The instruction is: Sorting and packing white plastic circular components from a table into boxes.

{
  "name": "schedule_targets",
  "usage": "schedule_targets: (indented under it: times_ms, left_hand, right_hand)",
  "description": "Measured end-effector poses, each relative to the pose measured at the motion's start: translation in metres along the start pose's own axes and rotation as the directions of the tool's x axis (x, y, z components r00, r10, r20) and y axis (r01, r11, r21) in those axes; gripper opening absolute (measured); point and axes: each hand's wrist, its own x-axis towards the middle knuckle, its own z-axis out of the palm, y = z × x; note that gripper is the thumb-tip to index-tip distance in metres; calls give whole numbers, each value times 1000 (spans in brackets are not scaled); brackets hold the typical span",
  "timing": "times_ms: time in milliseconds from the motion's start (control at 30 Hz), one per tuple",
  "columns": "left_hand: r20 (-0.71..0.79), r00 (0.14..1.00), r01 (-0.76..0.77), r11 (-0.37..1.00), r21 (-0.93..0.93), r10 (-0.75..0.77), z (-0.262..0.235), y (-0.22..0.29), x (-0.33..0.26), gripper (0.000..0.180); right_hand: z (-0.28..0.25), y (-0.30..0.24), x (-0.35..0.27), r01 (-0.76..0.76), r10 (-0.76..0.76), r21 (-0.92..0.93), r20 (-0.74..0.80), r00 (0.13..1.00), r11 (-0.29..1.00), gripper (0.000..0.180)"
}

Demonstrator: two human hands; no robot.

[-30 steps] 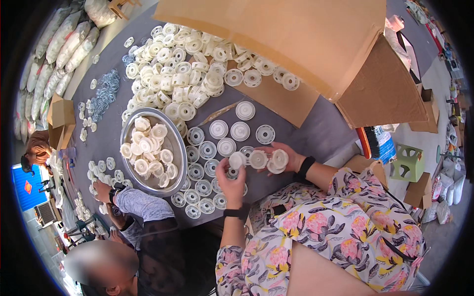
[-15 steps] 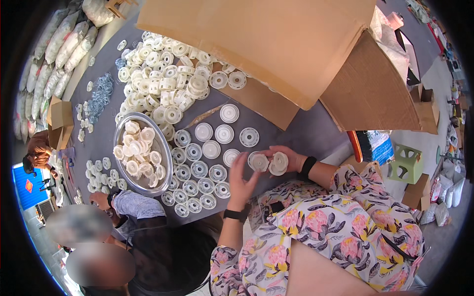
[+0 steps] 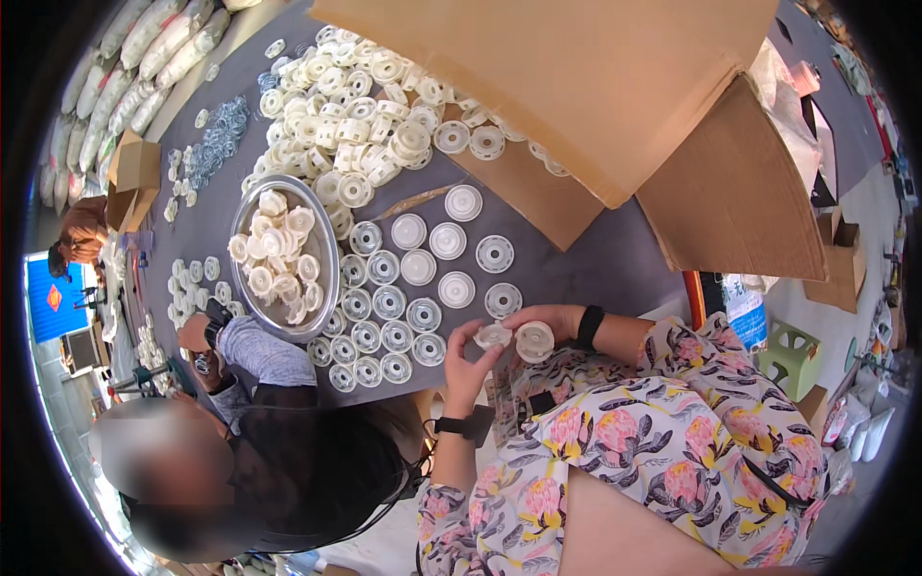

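My left hand (image 3: pixel 468 365) pinches a small white plastic spool part (image 3: pixel 493 336) between thumb and fingers. Close beside it, my right hand (image 3: pixel 560 324) holds a round white plastic wheel (image 3: pixel 534 342), its face turned up. Both parts are over the table's near edge, a little apart. Just beyond my hands lies a flat white disc (image 3: pixel 503 300) with a hole in its middle. Several more discs (image 3: pixel 448 240) lie loosely spaced to its left and further back. Left of them sit rows of clear-looking ringed discs (image 3: pixel 388 302).
An oval metal tray (image 3: pixel 332 252) holds several cream spool parts (image 3: pixel 279 245). Behind it rises a heap of white wheels (image 3: pixel 351 115). A large cardboard box (image 3: pixel 567 86) overhangs the table's far side. At left, a co-worker's sleeved arm (image 3: pixel 264 350) reaches over the table.
The view has shifted slightly. My left hand, earlier blurred with fingers apart, is now closed on the small white part. My right hand still holds a wheel, now lower beside it.
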Motion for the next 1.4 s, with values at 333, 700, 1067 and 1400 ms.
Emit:
schedule_targets:
  times_ms: [333,700,1067,1400]
  left_hand:
    - [-1,976,171,771,-614,-218,-16,16,-10,46]
    - [-252,923,30,598,801,292,-67,-34,41,49]
    - [27,889,-416,782,464,456,-31,31,-1,53]
    - [-250,917,-183,886,426,310,-50,-36,-41,44]
  right_hand:
    - [55,-8,33,5,-5,-74,5,1000,997,42]
    - [22,7,56,70,-70,-43,4,998,997,47]
    - [32,10,76,199,-181,34,-288,940,979,36]
    - [71,30,95,177,-522,-643,-396,755,745,32]
